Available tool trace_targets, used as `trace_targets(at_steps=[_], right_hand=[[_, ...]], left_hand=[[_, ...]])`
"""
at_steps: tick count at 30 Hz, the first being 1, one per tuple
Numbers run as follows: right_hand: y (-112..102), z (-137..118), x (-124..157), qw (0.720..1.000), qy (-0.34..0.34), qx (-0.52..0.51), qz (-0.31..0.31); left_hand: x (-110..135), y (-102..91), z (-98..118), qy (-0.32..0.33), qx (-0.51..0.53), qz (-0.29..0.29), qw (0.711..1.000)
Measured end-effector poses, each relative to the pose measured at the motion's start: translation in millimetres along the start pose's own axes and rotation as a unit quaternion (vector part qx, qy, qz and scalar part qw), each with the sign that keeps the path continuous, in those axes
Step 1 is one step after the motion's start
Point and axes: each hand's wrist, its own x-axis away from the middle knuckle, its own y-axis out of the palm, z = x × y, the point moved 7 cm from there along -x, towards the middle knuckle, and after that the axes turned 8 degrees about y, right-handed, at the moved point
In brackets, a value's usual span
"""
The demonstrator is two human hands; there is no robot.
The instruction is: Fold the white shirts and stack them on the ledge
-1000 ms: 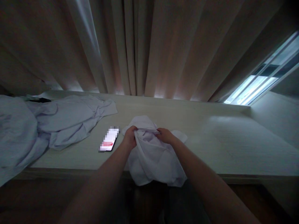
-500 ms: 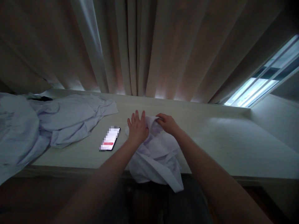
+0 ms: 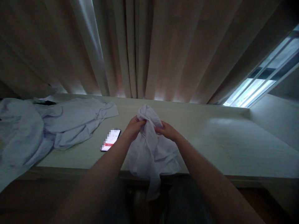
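Note:
A crumpled piece of white cloth (image 3: 149,149), perhaps a garment, is bunched up between my hands, and its lower end hangs over the front edge of the white tabletop (image 3: 201,140). My left hand (image 3: 135,127) grips the cloth's upper left side, thumb on top of the fabric. On the opposite side, my right hand (image 3: 167,130) pinches the upper right part between thumb and fingers. The top of the cloth puffs up above both hands. Some fingertips are hidden behind the fabric.
A phone (image 3: 110,140) with a lit screen lies just left of my left forearm. Farther left, a heap of white clothes (image 3: 72,121) spreads over the table and its front edge. Long beige curtains (image 3: 177,53) hang behind the table, with a window (image 3: 254,84) at the right.
My left hand, spread out half a second ago, has closed on the cloth. The right hand has lowered slightly. The cloth's top is now gathered and raised between them, and its hanging end has shifted left.

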Motion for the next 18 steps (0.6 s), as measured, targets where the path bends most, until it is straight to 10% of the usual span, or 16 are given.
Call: trace_targets(at_steps=[11, 18], right_hand=[[20, -4, 12, 0.994, -0.016, -0.070, -0.081], [-43, -12, 6, 0.983, -0.023, 0.010, 0.180]], left_hand=[[7, -25.1, -5, -0.042, 0.171, 0.052, 0.983], [3, -46.6, 5, 0.010, -0.100, 0.090, 0.991]])
